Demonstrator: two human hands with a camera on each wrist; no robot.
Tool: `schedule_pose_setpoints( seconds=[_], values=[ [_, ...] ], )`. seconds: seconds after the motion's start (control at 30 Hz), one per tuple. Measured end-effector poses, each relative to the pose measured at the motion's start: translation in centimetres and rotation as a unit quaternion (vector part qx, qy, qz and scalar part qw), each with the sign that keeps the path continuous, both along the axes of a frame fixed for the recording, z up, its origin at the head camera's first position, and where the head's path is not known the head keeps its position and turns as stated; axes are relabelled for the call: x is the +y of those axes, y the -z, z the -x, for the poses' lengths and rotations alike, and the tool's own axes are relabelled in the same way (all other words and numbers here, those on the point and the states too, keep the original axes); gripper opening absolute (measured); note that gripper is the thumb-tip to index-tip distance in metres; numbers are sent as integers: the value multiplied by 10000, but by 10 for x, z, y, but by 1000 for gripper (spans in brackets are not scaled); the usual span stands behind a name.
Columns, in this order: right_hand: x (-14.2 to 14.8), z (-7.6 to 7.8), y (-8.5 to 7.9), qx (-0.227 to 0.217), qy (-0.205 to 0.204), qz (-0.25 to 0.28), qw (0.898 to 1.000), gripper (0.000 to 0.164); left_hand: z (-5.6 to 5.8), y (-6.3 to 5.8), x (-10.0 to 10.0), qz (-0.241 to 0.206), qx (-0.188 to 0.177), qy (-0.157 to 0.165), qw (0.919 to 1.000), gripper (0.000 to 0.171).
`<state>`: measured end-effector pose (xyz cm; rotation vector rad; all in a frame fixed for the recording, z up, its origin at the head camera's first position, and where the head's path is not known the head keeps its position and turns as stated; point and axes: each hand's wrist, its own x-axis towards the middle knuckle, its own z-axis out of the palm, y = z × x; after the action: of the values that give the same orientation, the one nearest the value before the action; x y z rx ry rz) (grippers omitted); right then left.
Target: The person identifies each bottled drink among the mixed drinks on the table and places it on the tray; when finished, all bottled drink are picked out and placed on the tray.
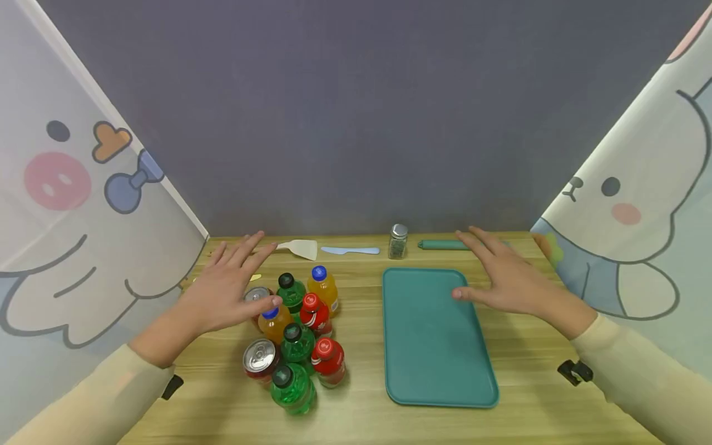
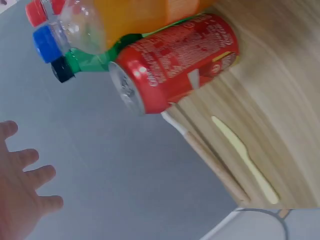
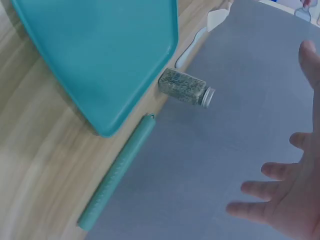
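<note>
Fingers spread, my left hand (image 1: 225,293) hovers over the left part of the table, near a cluster of drinks. In that cluster stand green bottles (image 1: 293,389) with black caps, orange bottles (image 1: 324,289) with blue caps, red-capped bottles (image 1: 329,363) and cola cans (image 1: 260,360). The left wrist view shows one red can (image 2: 177,62) beside an orange bottle (image 2: 142,22). My right hand (image 1: 508,281), also spread and holding nothing, is above the right edge of a teal tray (image 1: 436,337). Part of a green rod-like object (image 1: 442,245) is hidden behind it.
Along the back edge lie a white spatula (image 1: 303,248) and a light blue knife (image 1: 350,250), with a spice jar (image 1: 397,241) upright beside them. A yellow knife (image 2: 247,160) lies at the left. A grey wall (image 1: 356,123) and printed side panels (image 1: 639,204) enclose the table.
</note>
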<state>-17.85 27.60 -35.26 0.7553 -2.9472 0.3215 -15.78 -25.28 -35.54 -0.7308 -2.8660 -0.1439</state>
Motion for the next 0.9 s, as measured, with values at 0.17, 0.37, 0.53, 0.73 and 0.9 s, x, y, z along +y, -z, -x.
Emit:
schedule_pose_setpoints(
  seconds=[0.17,0.37,0.53,0.73,0.9],
  values=[
    [8,-5,6,-211,161,494,9984,101,-2,9,-12,-474,3,-103,9988,91],
    [18,-9,22,-434,351,1132,9920,91,-10,23,-25,-988,-440,-354,9935,82],
    [29,-12,44,-953,468,1756,9787,80,-14,37,-32,-1536,-693,-334,9851,72],
    [39,-18,74,-1395,537,2280,9621,71,-19,53,-33,-2014,-610,-150,9775,66],
    [44,-24,96,-1858,786,2528,9463,70,-28,58,-31,-2279,-541,-188,9720,61]
  ],
)
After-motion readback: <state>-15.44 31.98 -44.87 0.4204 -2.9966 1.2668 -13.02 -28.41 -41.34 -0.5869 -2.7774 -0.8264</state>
